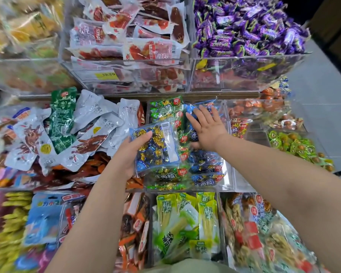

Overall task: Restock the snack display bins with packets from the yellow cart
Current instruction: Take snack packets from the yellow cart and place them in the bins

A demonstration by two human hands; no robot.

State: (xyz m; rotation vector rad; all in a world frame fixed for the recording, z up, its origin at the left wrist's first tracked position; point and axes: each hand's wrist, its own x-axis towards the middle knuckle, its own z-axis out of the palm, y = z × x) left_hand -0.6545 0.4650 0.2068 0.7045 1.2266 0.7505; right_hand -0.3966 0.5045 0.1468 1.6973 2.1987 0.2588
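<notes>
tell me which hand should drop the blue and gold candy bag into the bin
Left, probably. The left hand grips the candy bag above the bin; the right hand lies flat on blue packets inside it, holding nothing.

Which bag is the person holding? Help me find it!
Find the bin of purple sweets at the top right, then drop to the middle-row bin of green and blue packets. Just above its left side, the left hand grips a clear bag; only it holds blue and gold sweets and shows a white barcode label.
</notes>
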